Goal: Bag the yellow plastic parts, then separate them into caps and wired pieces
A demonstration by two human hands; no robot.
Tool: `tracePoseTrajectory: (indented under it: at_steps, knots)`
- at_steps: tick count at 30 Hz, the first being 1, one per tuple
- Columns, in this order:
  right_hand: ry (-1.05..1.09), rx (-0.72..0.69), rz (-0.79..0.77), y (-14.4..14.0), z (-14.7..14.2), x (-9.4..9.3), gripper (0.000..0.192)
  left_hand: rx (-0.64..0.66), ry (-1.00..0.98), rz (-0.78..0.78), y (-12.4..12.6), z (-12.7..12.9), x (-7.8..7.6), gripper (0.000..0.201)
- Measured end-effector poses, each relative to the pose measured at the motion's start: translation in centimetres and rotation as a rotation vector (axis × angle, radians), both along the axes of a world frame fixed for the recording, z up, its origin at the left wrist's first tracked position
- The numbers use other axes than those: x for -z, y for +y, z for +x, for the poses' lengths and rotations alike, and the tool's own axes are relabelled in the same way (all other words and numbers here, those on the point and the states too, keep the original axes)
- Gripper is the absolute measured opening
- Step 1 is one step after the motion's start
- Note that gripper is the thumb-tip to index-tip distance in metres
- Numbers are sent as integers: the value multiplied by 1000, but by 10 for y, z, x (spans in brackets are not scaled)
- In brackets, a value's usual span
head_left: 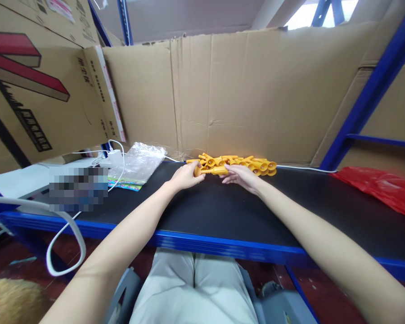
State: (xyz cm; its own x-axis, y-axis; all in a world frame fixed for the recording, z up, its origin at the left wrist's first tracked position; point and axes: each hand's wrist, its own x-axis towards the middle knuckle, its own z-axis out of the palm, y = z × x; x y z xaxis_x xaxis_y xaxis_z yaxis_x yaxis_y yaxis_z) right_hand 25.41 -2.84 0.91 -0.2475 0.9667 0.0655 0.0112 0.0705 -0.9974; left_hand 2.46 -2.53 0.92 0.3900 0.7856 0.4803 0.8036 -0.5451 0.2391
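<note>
Both hands hold one yellow plastic piece (218, 171) with a narrow shaft and flared end, level just above the black tabletop. My left hand (185, 175) is closed round its left end, thumb along the near side. At the right end, my right hand (242, 176) grips it between thumb and fingers. Right behind the hands lies a pile of similar yellow plastic pieces (263, 166), several with open cup-shaped mouths facing me. My fingers hide part of the held piece and of the pile.
A cardboard sheet (256, 99) walls the back of the black table (209, 211). To the left are clear plastic bags (141, 159), a white cable (123, 155) and a large carton (50, 90). A red plastic bag (380, 189) lies right. A blue rail (222, 245) edges the front.
</note>
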Motion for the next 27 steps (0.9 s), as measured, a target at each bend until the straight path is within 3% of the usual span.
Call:
tracePoseTrajectory:
  at_steps: [4, 9, 12, 15, 20, 23, 27]
  knots:
    - [267, 145, -20, 4, 5, -15, 13, -2, -92, -2, 1, -2, -2, 51]
    - [285, 525, 294, 30, 19, -31, 22, -48, -104, -2, 8, -9, 0, 40]
    - [-10, 657, 511, 48, 23, -28, 35, -60, -76, -32, 14, -13, 4, 31]
    - [-550, 688, 726, 56, 23, -20, 35, -73, -56, -45, 18, -16, 7, 27]
    - [-1340, 493, 926, 54, 12, -4, 29, -154, -47, -57, 18, -16, 6, 24]
    - [-1484, 422, 890, 52, 8, 4, 34, -228, -80, -64, 20, -17, 7, 20]
    - [-1380, 393, 809, 50, 17, 4, 51, -332, -188, -62, 39, -21, 11, 28]
